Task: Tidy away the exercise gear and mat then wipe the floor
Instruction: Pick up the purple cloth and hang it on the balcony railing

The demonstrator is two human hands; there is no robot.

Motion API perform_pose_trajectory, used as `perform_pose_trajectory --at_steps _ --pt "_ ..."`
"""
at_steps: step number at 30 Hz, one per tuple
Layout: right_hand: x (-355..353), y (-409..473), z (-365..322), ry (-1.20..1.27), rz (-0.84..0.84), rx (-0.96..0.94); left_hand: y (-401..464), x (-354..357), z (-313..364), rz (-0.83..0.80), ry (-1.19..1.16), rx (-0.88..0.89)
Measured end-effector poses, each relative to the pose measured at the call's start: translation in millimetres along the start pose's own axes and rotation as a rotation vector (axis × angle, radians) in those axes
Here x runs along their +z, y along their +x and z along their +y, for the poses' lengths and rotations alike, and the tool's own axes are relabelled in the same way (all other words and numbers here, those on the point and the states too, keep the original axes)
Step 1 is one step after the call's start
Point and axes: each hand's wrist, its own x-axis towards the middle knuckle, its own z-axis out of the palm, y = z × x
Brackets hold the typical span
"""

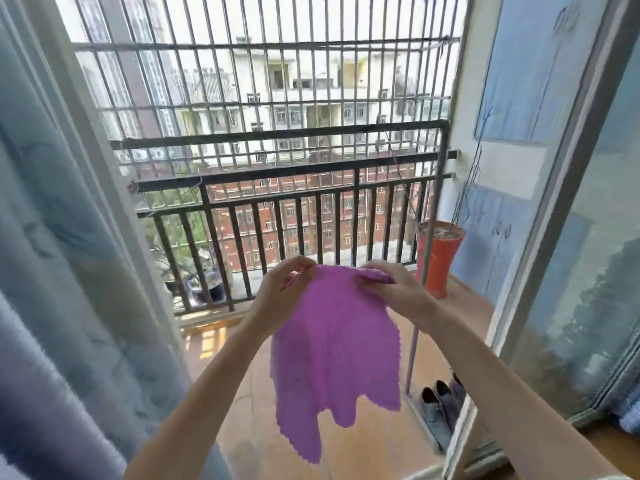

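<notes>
Purple cloth (334, 344) hangs pinched at its top corners by left hand (282, 289) and right hand (398, 292); wiping the floor likely comes next.

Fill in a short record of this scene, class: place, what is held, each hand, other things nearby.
place: doorway to a balcony with a barred railing
held: purple cloth, hanging down
left hand: fingers pinch the cloth's top edge
right hand: fingers pinch the cloth's top edge
nearby: orange pot, shoes, curtain
</notes>
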Motion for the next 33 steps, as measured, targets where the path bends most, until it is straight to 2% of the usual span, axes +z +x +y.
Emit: perform_pose_trajectory --at_steps 3,8,14,28,33 --pt "1.2 39.8 -0.3 0.064 0.031 0.003 38.7 -7.5 -16.5 -0.008 -0.036 0.002" --pt "5.1 101.0 4.0 0.033 0.103 -0.061 93.2 -23.6 -46.1 0.030 -0.004 0.014" --pt "14.5 156.6 12.5 -0.203 -0.051 -0.086 126.6 -42.3 -75.0 -0.058 0.192 0.034" --pt "22.2 265.9 20.4 -0.169 0.086 -0.341 203.2 -74.3 -105.2 0.098 0.193 0.053" --pt "1.8 315.2 19.0 -0.196 0.056 -0.410 242.0 -71.7 -100.0 0.153 0.271 0.102"
